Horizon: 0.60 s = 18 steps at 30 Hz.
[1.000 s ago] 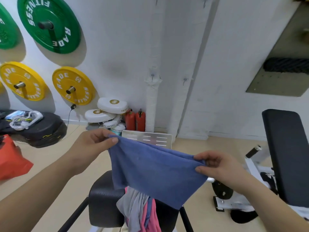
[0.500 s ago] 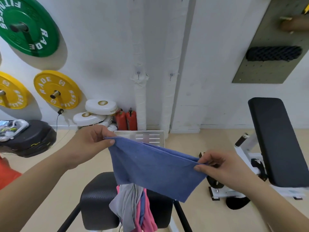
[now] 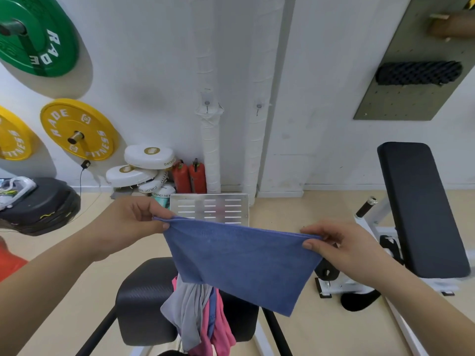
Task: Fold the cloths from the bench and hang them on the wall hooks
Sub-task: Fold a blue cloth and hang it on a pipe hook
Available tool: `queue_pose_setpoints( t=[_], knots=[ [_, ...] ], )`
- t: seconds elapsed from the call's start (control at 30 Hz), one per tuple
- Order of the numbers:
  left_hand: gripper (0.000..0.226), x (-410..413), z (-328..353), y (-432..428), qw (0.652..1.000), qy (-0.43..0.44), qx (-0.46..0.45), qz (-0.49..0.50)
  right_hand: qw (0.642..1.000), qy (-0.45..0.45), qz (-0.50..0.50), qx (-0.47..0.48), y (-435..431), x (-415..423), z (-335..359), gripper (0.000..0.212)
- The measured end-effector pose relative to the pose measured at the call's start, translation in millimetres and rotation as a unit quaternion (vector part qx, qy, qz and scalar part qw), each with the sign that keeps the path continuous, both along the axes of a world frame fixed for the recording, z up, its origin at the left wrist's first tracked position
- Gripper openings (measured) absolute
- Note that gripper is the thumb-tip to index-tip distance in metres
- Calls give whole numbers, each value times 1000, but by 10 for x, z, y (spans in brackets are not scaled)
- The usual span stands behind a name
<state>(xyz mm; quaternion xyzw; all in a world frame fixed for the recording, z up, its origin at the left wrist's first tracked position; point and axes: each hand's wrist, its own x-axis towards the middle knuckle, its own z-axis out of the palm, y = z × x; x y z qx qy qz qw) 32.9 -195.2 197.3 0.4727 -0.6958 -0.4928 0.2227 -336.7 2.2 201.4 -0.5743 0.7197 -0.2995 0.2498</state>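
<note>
Fingers [image 3: 151, 210] of the left hand [image 3: 128, 224] pinch the upper left corner of the blue cloth [image 3: 244, 263], thumb beneath and the other fingers curled above. The right hand [image 3: 344, 250] pinches the upper right corner in the same way. The top edge runs taut between both hands, sloping down toward the right, and the rest hangs free. Below and behind it stands the black padded counter [image 3: 138, 304], with grey and pink cloths [image 3: 195, 314] draped over its near edge. Two hooks [image 3: 207, 104] sit on the wall above, well apart from the blue cloth.
</note>
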Motion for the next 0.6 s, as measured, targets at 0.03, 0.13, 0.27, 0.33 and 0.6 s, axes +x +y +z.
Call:
queue_pose_setpoints(
  t=[0.03,0.13,0.27,0.33,0.6],
  knots=[
    [28,10,0,-2,1000,-14,-8,-4,1000,12,6,5,-13,3,5,24],
    [26,68,-2,-18,998,-52,-32,-4,999,30,2,16,-78,41,13,21],
    [32,210,-20,-48,995,-90,-52,-5,999,21,-3,25,-235,135,-11,15],
    [34,261,-57,-64,991,-115,-73,0,999,-19,-7,46,-347,212,-28,11],
    [35,477,-192,-423,978,-155,-129,50,995,-47,-5,85,-1130,527,-66,19]
  ],
)
